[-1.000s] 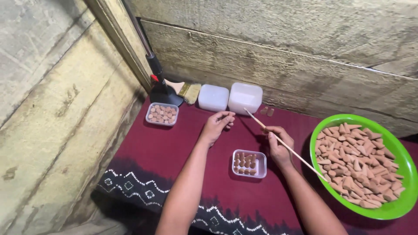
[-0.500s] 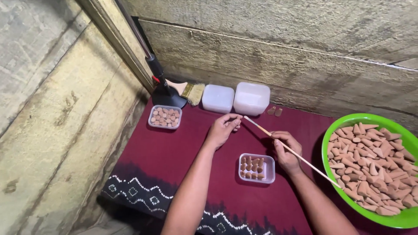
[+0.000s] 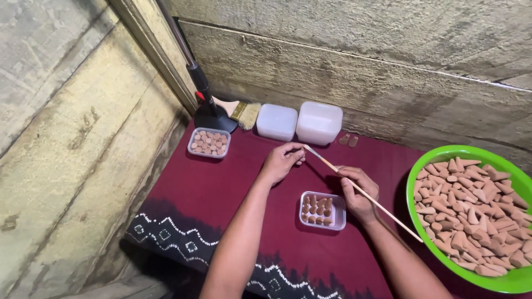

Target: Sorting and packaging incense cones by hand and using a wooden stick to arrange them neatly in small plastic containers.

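Stick (image 3: 363,192) in both hands, bowl (image 3: 421,166) cropped

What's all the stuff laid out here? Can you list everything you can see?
Cloth: one, maroon with a white patterned edge, covering the table.
Bowl: one, green, far right, full of brown cones.
Near box: one, clear, partly filled with cones, between the hands.
Far box: one, clear, filled with cones, back left.
Lidded tubs: two, white, against the wall.
Loose cones: two, brown, beside the tubs.
Brush: one, wooden handle, by the black stand.
Thin stick: one, pale wood, held in both hands.
Left hand: pinching the stick's tip.
Right hand: gripping the stick's middle.
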